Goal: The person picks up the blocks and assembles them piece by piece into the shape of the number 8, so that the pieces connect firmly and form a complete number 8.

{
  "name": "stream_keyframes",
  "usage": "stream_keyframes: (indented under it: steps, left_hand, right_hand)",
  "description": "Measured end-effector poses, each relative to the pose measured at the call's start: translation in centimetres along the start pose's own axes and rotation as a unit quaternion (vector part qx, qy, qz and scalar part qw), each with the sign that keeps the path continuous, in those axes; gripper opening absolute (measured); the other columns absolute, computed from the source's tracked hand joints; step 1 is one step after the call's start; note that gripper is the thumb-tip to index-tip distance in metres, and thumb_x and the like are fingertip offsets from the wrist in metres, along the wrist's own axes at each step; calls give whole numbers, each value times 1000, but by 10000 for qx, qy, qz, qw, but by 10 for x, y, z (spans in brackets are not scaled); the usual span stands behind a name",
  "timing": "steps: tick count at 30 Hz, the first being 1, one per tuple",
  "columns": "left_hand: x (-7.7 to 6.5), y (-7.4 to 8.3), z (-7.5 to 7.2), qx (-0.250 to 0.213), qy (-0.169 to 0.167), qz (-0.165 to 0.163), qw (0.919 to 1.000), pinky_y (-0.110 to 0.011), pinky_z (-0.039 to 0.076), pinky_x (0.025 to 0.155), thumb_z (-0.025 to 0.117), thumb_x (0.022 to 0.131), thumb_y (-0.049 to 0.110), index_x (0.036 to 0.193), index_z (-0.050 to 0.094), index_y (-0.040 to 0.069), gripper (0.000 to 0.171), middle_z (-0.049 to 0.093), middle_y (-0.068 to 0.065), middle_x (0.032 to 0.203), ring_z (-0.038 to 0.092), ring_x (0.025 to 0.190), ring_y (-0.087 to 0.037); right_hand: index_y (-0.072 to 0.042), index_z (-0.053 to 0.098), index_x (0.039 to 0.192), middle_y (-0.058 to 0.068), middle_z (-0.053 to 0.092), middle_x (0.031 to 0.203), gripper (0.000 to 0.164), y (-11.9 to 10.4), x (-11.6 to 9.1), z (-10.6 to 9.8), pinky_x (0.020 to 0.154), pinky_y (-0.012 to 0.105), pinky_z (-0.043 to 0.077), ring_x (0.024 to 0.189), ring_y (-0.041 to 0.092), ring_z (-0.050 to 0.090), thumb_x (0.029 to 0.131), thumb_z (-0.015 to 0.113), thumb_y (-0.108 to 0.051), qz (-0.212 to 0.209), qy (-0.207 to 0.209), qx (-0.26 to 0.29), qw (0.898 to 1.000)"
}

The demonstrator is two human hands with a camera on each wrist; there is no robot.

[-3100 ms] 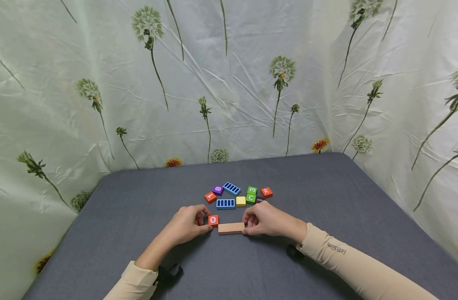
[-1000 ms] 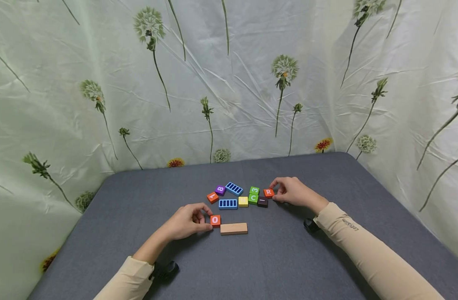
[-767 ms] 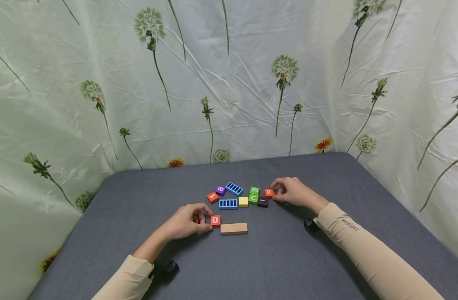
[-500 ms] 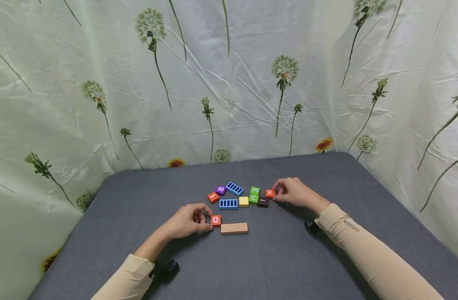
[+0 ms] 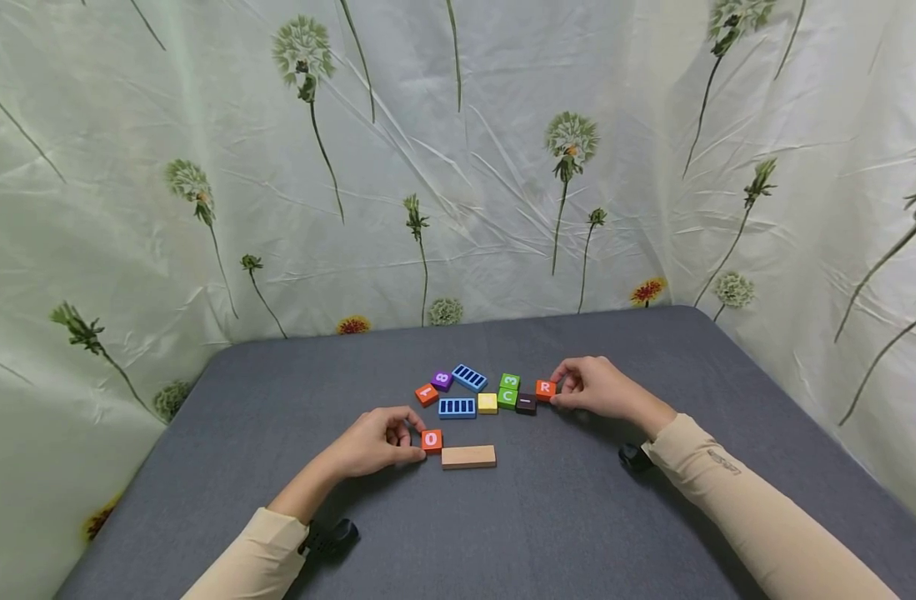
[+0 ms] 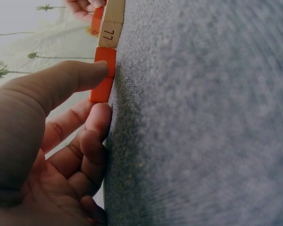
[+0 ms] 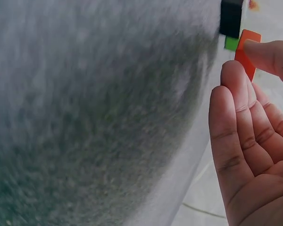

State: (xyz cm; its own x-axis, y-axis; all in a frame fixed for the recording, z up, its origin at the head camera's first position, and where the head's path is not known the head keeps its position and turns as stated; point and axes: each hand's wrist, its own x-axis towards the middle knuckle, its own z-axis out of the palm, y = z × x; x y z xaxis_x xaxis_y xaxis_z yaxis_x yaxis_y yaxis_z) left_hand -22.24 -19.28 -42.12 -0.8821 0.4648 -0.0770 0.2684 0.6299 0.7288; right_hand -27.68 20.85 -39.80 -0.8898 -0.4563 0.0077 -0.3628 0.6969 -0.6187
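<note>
My left hand (image 5: 375, 443) pinches orange 0 block (image 5: 431, 441), lower centre of head view; plain wooden block (image 5: 468, 457) just to its right. My right hand (image 5: 598, 387) pinches orange R block (image 5: 546, 390) between thumb and fingers, right of centre. Dark block (image 5: 526, 404) near, lower left of it. Green C block (image 5: 507, 398), yellow block (image 5: 488, 403), blue barred tile (image 5: 457, 408) in row further left; orange 1 block (image 5: 426, 394) at row's upper left. Grey table (image 5: 563, 525) across lower frame.

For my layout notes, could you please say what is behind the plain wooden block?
In the head view, a blue block and a yellow block lie behind the wooden block, across bare tabletop; what it covers is hidden.
</note>
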Motion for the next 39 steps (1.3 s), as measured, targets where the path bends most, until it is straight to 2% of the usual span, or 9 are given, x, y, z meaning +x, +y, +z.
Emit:
stream_keyframes:
  steps: [8,18,26,39]
  left_hand:
    - [-1,2,0,-97,-8,43,9999,-24,40,60,86,91,21,113,70,10,29,59,3,79,52,68,-11]
    - [-2,3,1,-105,33,-20,9999,-24,38,60,86,91,21,113,70,10,29,58,3,79,51,69,-13]
    - [-2,3,2,-62,25,5,10000,-23,38,59,86,91,22,112,71,11,28,59,4,79,51,67,-10]
    - [0,1,2,-4,41,-110,9999,-23,38,59,85,91,23,112,71,14,27,58,5,79,51,68,-11]
  right_hand:
    - [-4,72,109,-5,69,78,22,-17,-6,10,62,23,49,66,7,59,93,82,-15,-340,-98,61,9994]
    - [-6,71,106,-6,66,78,21,-35,-1,32,63,21,48,67,4,57,92,82,-16,-665,-563,133,9961]
    - [-6,71,106,-7,66,79,21,-40,1,43,64,21,49,68,2,57,92,83,-15,-751,-865,134,9933]
    - [-7,71,108,-7,65,80,22,-46,3,48,64,21,49,69,2,57,93,84,-15,-784,-1068,173,9910]
